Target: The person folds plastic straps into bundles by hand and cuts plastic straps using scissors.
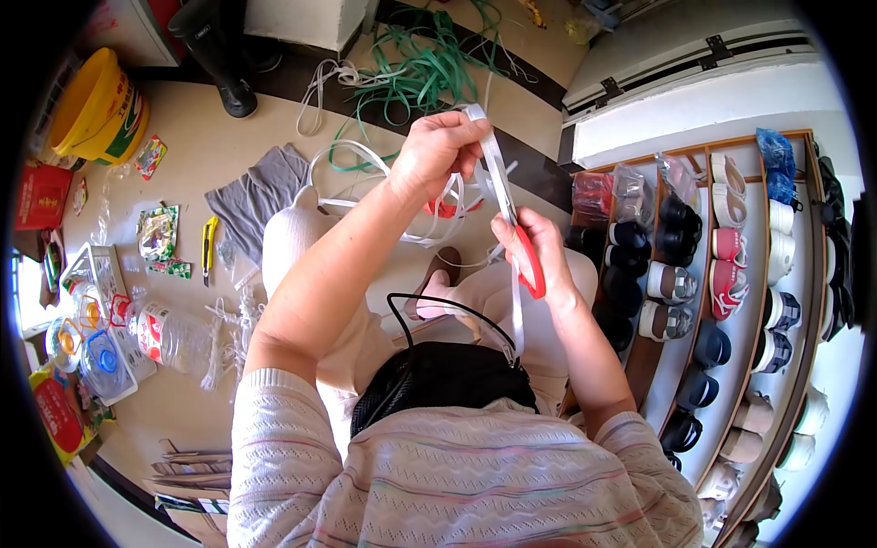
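Observation:
Raised in front of me, my left hand [440, 149] pinches a white plastic strap [496, 164] near its upper end. My right hand [541, 251] is closed on red-handled scissors [529, 263], whose blades point up along the strap. The strap runs down past the scissors toward my lap. Loops of white strap hang below and beside my left hand. A black bag [438, 379] with a thin black handle lies on my lap.
Green strapping [420, 68] lies tangled on the floor ahead. A shoe rack [713, 347] stands at the right. On the left are a yellow bucket [102, 108], a grey cloth [260, 187], a yellow cutter [209, 248], plastic bottles [169, 333] and cardboard [187, 479].

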`<state>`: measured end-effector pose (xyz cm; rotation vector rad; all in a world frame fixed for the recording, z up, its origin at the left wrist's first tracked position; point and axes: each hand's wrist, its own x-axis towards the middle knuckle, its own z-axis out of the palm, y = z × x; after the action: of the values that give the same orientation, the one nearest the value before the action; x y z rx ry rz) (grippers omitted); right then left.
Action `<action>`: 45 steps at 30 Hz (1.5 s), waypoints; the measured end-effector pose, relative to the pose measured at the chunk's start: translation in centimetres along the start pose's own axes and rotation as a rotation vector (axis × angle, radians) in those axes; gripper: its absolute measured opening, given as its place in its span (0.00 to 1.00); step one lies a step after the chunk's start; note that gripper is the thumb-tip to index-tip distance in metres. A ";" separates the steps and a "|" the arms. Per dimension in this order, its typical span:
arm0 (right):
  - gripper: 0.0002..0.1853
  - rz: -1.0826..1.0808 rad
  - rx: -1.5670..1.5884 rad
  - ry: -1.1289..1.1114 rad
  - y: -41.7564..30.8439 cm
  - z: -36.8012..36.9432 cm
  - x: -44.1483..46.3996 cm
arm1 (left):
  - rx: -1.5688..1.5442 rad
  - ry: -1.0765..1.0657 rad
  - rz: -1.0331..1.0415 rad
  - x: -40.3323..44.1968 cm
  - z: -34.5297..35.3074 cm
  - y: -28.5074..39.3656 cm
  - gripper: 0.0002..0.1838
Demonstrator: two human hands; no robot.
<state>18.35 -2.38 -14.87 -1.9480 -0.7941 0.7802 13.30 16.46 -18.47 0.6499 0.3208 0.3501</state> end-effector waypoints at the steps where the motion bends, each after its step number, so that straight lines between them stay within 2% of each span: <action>1: 0.14 0.012 0.020 -0.005 -0.1 -0.1 0.1 | 0.011 -0.001 -0.005 -0.3 0.2 -0.2 0.07; 8: 0.14 0.043 -0.023 -0.023 -0.6 -0.4 0.4 | -0.011 0.000 -0.008 -0.5 0.5 -0.4 0.07; 12: 0.13 -0.015 -0.120 -0.014 0.2 -0.5 0.2 | -0.139 -0.051 -0.097 -0.2 0.3 -0.2 0.06; 17: 0.13 0.020 -0.066 -0.031 0.2 -0.5 -0.6 | -0.313 -0.066 -0.192 0.9 -0.4 -1.0 0.06; 20: 0.14 0.058 -0.011 -0.023 0.1 -0.7 -0.9 | -0.245 0.006 -0.083 0.6 0.0 -1.0 0.04; 30: 0.13 0.071 0.033 -0.053 -0.1 -0.5 0.0 | -0.129 0.025 0.011 -0.5 1.0 -0.9 0.04; 33: 0.12 0.073 0.014 -0.017 0.2 -0.1 -0.2 | -0.194 0.049 -0.026 -0.5 1.3 -0.6 0.06; 36: 0.11 -0.029 -0.058 -0.011 0.2 0.2 -0.5 | -0.359 0.055 -0.151 0.7 0.3 -0.5 0.10; 39: 0.12 0.023 -0.028 0.004 0.3 0.0 -0.9 | -0.379 -0.022 -0.222 0.7 0.3 -0.8 0.14; 43: 0.11 0.011 -0.039 -0.018 0.5 -0.7 -1.6 | -0.394 -0.155 -0.263 0.4 0.1 -0.6 0.07; 45: 0.11 0.010 -0.035 -0.030 0.3 -0.9 -1.9 | -0.333 -0.155 -0.180 0.7 0.0 -0.7 0.06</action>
<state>17.93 -4.44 -14.37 -1.9768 -0.8218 0.8079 14.10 16.21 -19.09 0.3152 0.1651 0.1737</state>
